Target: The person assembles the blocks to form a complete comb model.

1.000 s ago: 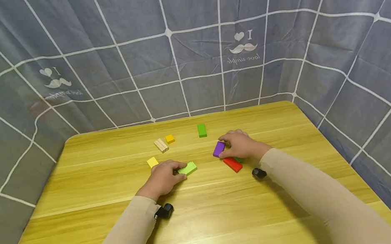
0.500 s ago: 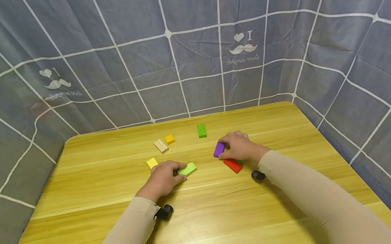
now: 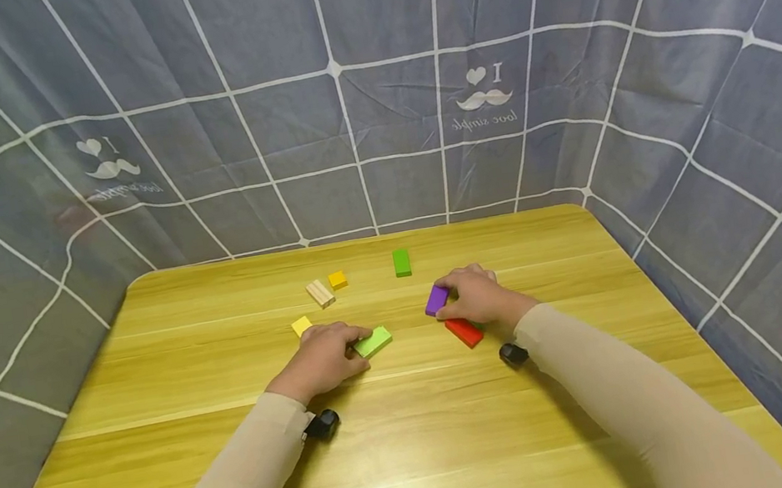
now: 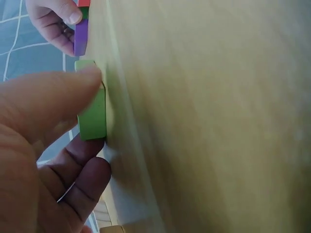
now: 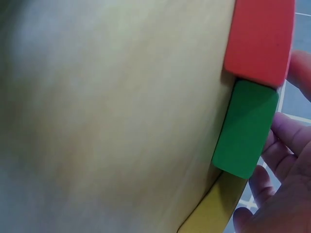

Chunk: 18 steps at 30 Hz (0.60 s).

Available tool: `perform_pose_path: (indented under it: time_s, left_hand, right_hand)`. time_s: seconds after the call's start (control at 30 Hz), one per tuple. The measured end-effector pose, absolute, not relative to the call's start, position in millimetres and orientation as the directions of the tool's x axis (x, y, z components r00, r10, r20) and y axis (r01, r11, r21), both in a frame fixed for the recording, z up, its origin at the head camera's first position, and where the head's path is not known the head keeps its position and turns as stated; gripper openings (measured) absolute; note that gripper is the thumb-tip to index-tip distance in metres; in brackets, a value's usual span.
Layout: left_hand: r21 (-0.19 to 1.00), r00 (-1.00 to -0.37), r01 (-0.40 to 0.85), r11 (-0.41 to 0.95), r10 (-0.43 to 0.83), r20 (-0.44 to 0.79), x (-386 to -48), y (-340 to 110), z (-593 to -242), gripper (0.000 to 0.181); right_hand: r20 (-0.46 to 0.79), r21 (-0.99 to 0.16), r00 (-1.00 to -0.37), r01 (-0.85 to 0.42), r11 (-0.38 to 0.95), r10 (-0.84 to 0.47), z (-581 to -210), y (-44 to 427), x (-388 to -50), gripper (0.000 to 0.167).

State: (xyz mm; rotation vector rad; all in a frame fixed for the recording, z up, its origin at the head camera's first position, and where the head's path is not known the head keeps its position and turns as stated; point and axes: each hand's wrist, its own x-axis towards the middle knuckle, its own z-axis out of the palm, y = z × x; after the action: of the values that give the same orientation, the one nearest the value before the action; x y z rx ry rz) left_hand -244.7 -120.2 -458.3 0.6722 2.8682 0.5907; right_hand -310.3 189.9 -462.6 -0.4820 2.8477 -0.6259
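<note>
In the head view, my left hand (image 3: 328, 357) has its thumb and a finger on either side of a light green block (image 3: 377, 340) lying on the table. The left wrist view shows that block (image 4: 93, 116) partly behind my thumb. My right hand (image 3: 476, 296) pinches a purple block (image 3: 436, 299) between thumb and fingers. Just in front of that hand lies a red block (image 3: 465, 332). A dark green block (image 5: 247, 128) touches the red one's end in the right wrist view, with a yellow block (image 5: 214, 206) beyond it, mostly hidden from the head view.
A yellow block (image 3: 301, 326) lies beside my left hand. Farther back are a plain wood grooved piece (image 3: 320, 293), a small orange block (image 3: 338, 280) and a green block (image 3: 402, 262). The wooden table (image 3: 421, 442) ends at a grey checked curtain (image 3: 394, 109).
My left thumb has shifted slightly toward me at the light green block's front side. The right hand and the purple block have hardly moved. The head view has drifted slightly.
</note>
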Motion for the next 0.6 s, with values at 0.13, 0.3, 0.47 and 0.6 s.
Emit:
perform_pose_path:
  time_s: [0.13, 0.3, 0.47, 0.6]
  left_hand:
    - [0.403, -0.891, 0.391, 0.827, 0.450, -0.057, -245.8, -118.1, -456.6, 0.050]
    - [0.405, -0.884, 0.385, 0.829, 0.457, -0.095, -249.3, -108.9, -457.3, 0.060]
    - [0.426, -0.850, 0.402, 0.811, 0.503, -0.156, -253.7, -100.6, -453.0, 0.074]
    - [0.447, -0.823, 0.411, 0.794, 0.534, -0.192, -256.6, -96.2, -449.1, 0.073]
  right_hand:
    - [-0.107, -0.440, -0.930, -0.274, 0.856, -0.352, -463.2, 190.2, -311.8, 0.067]
    - [-0.106, -0.439, -0.930, -0.274, 0.856, -0.353, -463.7, 190.7, -312.0, 0.067]
    - [-0.109, -0.441, -0.931, -0.269, 0.856, -0.349, -465.2, 191.2, -312.4, 0.068]
    - [-0.111, -0.443, -0.931, -0.268, 0.856, -0.349, -465.9, 191.7, -312.5, 0.067]
